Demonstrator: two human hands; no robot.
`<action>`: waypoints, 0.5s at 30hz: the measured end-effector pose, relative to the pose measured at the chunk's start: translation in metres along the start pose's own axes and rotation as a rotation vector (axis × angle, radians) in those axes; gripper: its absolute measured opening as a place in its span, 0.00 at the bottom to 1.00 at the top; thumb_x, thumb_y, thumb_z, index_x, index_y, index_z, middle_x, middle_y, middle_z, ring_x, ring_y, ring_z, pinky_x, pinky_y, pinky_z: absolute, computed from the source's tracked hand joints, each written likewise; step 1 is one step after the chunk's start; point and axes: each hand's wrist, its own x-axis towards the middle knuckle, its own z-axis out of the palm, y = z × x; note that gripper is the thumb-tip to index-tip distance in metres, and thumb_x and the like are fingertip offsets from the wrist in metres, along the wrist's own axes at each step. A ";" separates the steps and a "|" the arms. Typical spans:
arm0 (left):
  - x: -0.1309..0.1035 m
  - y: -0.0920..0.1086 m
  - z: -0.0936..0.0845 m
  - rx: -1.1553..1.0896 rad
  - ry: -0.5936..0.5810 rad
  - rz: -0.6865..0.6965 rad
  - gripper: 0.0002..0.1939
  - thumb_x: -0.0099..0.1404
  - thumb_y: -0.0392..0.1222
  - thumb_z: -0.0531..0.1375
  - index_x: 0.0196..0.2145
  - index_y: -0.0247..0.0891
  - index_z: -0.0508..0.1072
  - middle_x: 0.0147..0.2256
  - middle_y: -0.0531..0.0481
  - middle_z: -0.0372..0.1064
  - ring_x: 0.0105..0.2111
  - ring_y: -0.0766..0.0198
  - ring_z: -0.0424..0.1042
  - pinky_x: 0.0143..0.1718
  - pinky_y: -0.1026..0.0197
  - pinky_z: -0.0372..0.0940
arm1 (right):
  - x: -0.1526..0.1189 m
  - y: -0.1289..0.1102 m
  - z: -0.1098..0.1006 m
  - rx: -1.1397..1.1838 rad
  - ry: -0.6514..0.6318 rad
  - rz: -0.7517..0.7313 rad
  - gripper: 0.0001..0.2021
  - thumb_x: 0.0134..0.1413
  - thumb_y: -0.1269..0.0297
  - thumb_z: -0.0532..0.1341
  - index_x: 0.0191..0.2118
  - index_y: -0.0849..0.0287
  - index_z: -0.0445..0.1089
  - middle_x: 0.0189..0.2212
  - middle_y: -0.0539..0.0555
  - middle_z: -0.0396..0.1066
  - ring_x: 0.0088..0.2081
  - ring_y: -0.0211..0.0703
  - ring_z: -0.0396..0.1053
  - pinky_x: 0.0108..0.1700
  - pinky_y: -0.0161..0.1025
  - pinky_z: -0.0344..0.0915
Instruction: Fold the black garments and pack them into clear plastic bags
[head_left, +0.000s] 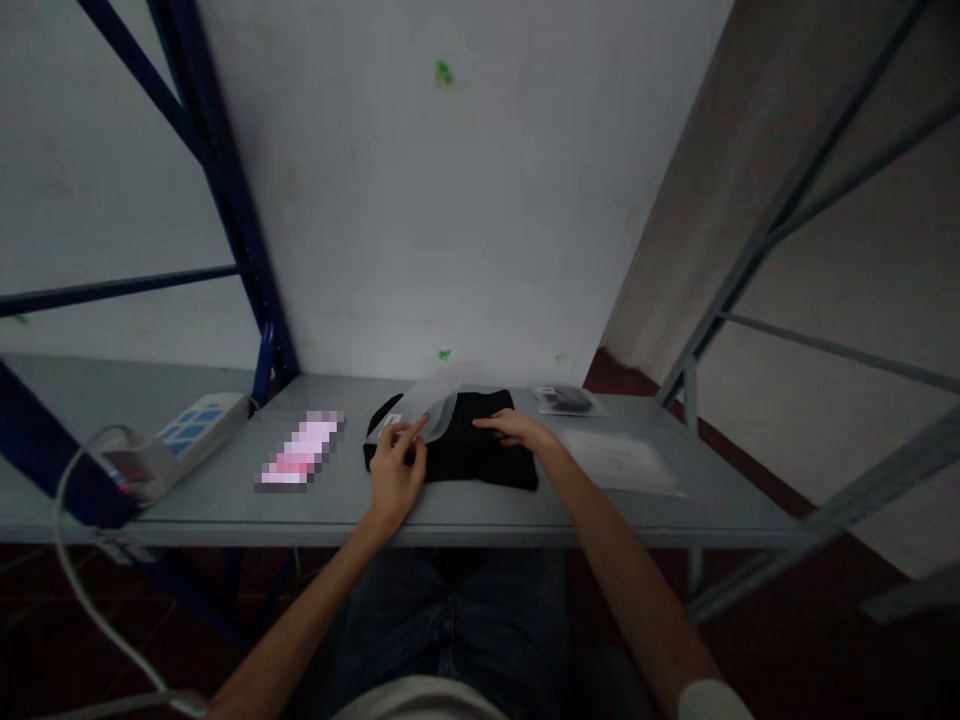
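Observation:
A folded black cloth lies flat on the grey shelf top in front of me. Over its left part a clear plastic bag with a small white label is lifted at an angle. My left hand pinches the near edge of this bag between thumb and fingers, its wrist low over the shelf's front edge. From the right, my right hand reaches over the cloth with the index finger stretched out and the other fingers loosely bent. Its fingertips are on or just above the black fabric; I cannot tell which.
To the right lie a clear plastic bag and, behind it, a bag with a dark item. A blurred-out phone lies left, beyond it a white power strip with a cable. Blue posts and grey bars frame the shelf.

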 end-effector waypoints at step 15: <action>0.000 0.001 0.001 -0.013 0.024 0.013 0.17 0.71 0.37 0.58 0.55 0.42 0.76 0.46 0.45 0.68 0.35 0.64 0.72 0.46 0.56 0.70 | -0.010 -0.001 0.011 0.098 0.023 -0.012 0.21 0.56 0.55 0.69 0.52 0.58 0.73 0.54 0.59 0.74 0.53 0.47 0.71 0.45 0.35 0.69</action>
